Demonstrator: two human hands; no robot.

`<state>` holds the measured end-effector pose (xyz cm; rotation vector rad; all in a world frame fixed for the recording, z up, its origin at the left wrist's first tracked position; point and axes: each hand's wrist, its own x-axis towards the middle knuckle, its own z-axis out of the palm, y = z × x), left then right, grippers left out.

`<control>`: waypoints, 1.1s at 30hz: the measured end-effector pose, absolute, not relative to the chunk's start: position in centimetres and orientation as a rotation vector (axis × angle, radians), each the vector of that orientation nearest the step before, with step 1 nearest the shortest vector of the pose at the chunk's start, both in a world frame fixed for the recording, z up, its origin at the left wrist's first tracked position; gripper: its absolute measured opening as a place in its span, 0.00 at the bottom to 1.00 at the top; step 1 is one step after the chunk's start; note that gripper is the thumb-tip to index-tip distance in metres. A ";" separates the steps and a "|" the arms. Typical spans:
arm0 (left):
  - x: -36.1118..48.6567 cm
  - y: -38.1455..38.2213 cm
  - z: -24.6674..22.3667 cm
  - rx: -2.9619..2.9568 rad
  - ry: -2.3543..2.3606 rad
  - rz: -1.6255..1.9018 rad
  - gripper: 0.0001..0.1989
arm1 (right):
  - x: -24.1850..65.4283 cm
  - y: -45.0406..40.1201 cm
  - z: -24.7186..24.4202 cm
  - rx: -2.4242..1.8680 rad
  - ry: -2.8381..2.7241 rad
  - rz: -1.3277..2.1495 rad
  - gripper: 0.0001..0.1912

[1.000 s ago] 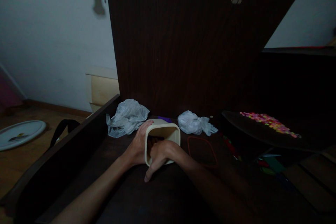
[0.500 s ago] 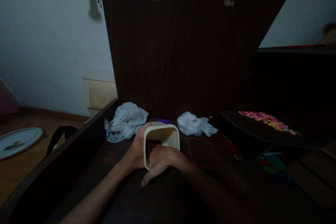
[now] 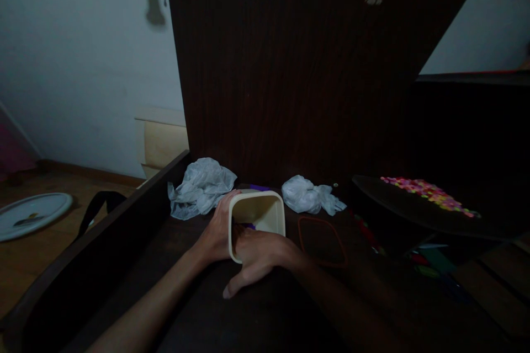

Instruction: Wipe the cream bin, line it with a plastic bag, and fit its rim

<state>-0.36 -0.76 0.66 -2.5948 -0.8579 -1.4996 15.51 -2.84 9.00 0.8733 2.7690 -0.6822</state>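
Note:
A cream plastic container (image 3: 271, 215) lies tipped on the dark surface, its mouth facing me. My left hand (image 3: 218, 231) grips it along its left side. The fingers of my right hand (image 3: 260, 256) reach into the mouth, while the thumb stays outside, stretched down and to the left. Those inner fingers are hidden, so whether they hold anything does not show. Something purple (image 3: 249, 226) is partly visible inside, by the fingers. A thin reddish-brown rim, perhaps a lid (image 3: 322, 240), lies flat to the right of the container.
A crumpled white plastic bag (image 3: 202, 187) lies behind on the left; a knotted white bag (image 3: 304, 194) is at the back right. Small pink and yellow pieces (image 3: 430, 194) lie on a raised dark ledge at right. A raised board (image 3: 124, 220) edges the left side.
My right hand has shifted slightly within the container's mouth, and a little more purple shows inside. The whole view has moved slightly. My left hand keeps its grip.

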 end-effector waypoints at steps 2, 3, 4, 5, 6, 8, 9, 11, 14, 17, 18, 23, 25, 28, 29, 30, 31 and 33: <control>-0.4 -0.7 0.8 -2.613 -0.862 -1.486 0.58 | 15.8 -3.3 9.5 0.882 2.757 -0.734 0.54; -0.5 -0.7 0.8 -2.618 -0.859 -1.481 0.59 | 16.0 -3.6 9.8 0.894 2.752 -0.751 0.55; -0.5 -0.7 0.8 -2.618 -0.850 -1.480 0.60 | 16.1 -3.8 10.0 0.910 2.750 -0.756 0.56; -0.6 -0.6 0.8 -2.617 -0.839 -1.477 0.60 | 16.3 -4.1 10.2 0.921 2.745 -0.749 0.58; -0.6 -0.6 0.8 -2.620 -0.829 -1.471 0.61 | 16.5 -4.4 10.4 0.925 2.734 -0.730 0.59; -0.7 -0.5 0.7 -2.623 -0.807 -1.459 0.61 | 17.1 -5.1 10.6 0.916 2.698 -0.687 0.61; -0.8 -0.5 0.6 -2.621 -0.800 -1.452 0.61 | 17.4 -5.5 10.7 0.907 2.688 -0.672 0.62; -0.9 -0.4 0.5 -2.614 -0.791 -1.449 0.60 | 18.0 -6.3 10.9 0.884 2.683 -0.661 0.64; -1.0 -0.3 0.4 -2.629 -0.786 -1.462 0.60 | 19.1 -7.7 11.6 0.914 2.694 -0.641 0.61; -1.1 -0.3 0.4 -2.656 -0.794 -1.461 0.62 | 20.1 -8.9 12.3 0.984 2.685 -0.608 0.52; -1.1 -0.3 0.5 -2.657 -0.806 -1.459 0.62 | 20.4 -9.2 12.5 0.992 2.678 -0.603 0.51; -0.9 -0.4 0.7 -2.657 -0.810 -1.444 0.61 | 20.5 -9.8 12.9 1.085 2.594 -0.610 0.58; -0.8 -0.5 0.8 -2.652 -0.791 -1.432 0.61 | 19.8 -9.5 12.9 1.139 2.523 -0.579 0.59; -0.7 -0.7 1.0 -2.648 -0.781 -1.442 0.60 | 18.6 -8.5 12.8 1.147 2.408 -0.526 0.61; -0.7 -0.7 1.0 -2.651 -0.778 -1.446 0.60 | 18.2 -8.0 12.7 1.134 2.395 -0.514 0.63; -0.7 -0.7 1.1 -2.658 -0.773 -1.446 0.60 | 17.8 -7.4 12.6 1.119 2.393 -0.499 0.64; -0.7 -0.7 1.1 -2.663 -0.767 -1.446 0.60 | 17.5 -6.8 12.4 1.102 2.400 -0.485 0.65; -0.6 -0.7 1.1 -2.669 -0.752 -1.439 0.60 | 16.8 -5.4 11.9 1.070 2.394 -0.473 0.65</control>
